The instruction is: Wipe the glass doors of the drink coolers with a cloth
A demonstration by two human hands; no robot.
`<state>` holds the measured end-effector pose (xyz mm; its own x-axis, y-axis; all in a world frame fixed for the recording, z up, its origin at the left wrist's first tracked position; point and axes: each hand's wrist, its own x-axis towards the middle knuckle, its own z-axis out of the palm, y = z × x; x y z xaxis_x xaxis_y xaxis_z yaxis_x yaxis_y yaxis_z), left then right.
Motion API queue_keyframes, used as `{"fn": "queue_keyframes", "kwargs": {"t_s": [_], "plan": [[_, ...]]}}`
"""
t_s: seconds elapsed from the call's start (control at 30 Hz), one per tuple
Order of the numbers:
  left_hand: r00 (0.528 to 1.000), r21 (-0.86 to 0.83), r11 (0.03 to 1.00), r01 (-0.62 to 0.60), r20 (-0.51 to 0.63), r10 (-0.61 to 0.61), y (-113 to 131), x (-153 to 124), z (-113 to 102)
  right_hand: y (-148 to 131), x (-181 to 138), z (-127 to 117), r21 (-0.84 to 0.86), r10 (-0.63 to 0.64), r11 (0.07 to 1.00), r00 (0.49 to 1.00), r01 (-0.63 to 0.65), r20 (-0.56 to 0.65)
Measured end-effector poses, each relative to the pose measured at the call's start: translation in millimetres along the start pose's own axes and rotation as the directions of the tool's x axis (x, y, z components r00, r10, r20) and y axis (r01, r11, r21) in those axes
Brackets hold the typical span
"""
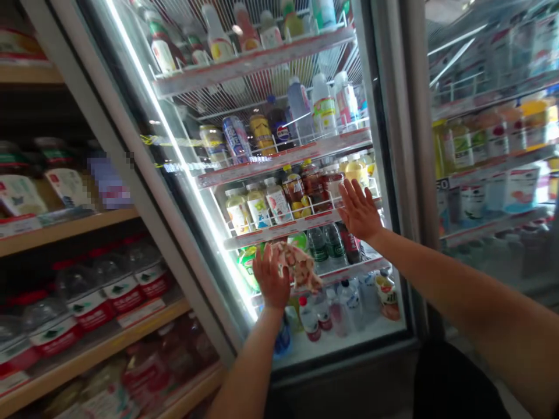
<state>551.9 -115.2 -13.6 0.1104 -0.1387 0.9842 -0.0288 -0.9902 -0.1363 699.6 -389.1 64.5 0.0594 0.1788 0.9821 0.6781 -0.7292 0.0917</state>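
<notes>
In front of a lit drinks fridge, my left hand (271, 278) is low on the glass door, fingers pointing up. A crumpled pinkish patterned cloth (301, 266) sticks out to the right from under its thumb side, flat against the glass. How the fingers grip it is partly hidden. Higher and further right, my right hand (360, 212) has its fingers spread with nothing in them. Its palm faces the glass and seems to rest on it. Behind the glass door (209, 215), bottles and cans stand on wire shelves.
At the left, wooden shelves (100, 224) hold several bottles with red and white labels. A metal door frame (406, 145) runs down the right side of the fridge. Beyond it stands another glass-fronted cooler (489, 145) with drinks. A bright light strip (163, 128) edges the fridge.
</notes>
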Motion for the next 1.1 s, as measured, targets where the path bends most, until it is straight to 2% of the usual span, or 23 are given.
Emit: {"fn": "queue_keyframes", "kwargs": {"t_s": [0.1,0.17,0.3,0.5,0.57,0.63,0.73,0.8,0.87,0.93,1.0,1.03,1.1], "plan": [[0.987,-0.072,0.987,0.141,-0.073,-0.146,20.3,-1.3,1.1,7.4,-5.1,-0.8,0.014,-0.052,0.999,0.999,0.052,0.013],[0.976,-0.140,0.973,0.182,-0.093,-0.196,32.2,-1.1,2.1,14.3,-7.5,-3.3,0.002,-0.104,0.995,0.994,0.104,0.027],[0.985,-0.207,0.966,0.154,-0.050,-0.167,50.6,0.5,7.2,25.4,-12.9,-6.6,-0.001,-0.174,0.985,0.984,0.174,0.033],[0.984,-0.159,0.972,0.174,0.065,-0.165,75.6,1.2,14.7,27.7,-19.7,-8.0,0.021,-0.138,0.990,0.989,0.137,0.055],[0.985,-0.141,0.983,0.122,0.138,-0.102,83.9,-3.7,16.2,27.0,-21.3,-8.5,0.037,-0.117,0.993,0.990,0.114,0.077],[0.965,-0.114,0.993,-0.025,0.257,0.054,89.3,-8.6,18.7,26.3,-22.5,-8.9,0.039,-0.107,0.994,0.991,0.104,0.083],[0.869,-0.111,0.947,-0.301,0.376,0.321,87.2,-3.6,25.6,25.1,-23.3,-8.7,0.020,-0.116,0.993,0.991,0.115,0.060],[0.835,-0.105,0.910,-0.402,0.366,0.411,79.8,11.7,30.3,24.4,-23.5,-7.9,-0.001,-0.130,0.992,0.991,0.130,0.032],[0.863,-0.079,0.911,-0.405,0.296,0.409,70.6,31.8,32.4,24.0,-24.0,-6.7,-0.022,-0.142,0.990,0.990,0.142,0.012],[0.924,-0.048,0.944,-0.328,0.193,0.331,62.3,47.7,30.8,23.6,-24.9,-5.4,-0.031,-0.139,0.990,0.990,0.139,0.009],[0.959,-0.034,0.967,-0.252,0.127,0.254,56.4,52.8,26.4,23.0,-26.1,-4.1,-0.022,-0.124,0.992,0.992,0.124,0.020],[0.959,-0.042,0.967,-0.250,0.127,0.254,54.5,50.9,23.6,22.6,-26.7,-3.5,-0.017,-0.113,0.993,0.993,0.114,0.025],[0.925,-0.087,0.942,-0.324,0.177,0.335,52.7,41.2,17.2,21.5,-27.5,-2.7,-0.017,-0.101,0.995,0.995,0.101,0.019]]}}
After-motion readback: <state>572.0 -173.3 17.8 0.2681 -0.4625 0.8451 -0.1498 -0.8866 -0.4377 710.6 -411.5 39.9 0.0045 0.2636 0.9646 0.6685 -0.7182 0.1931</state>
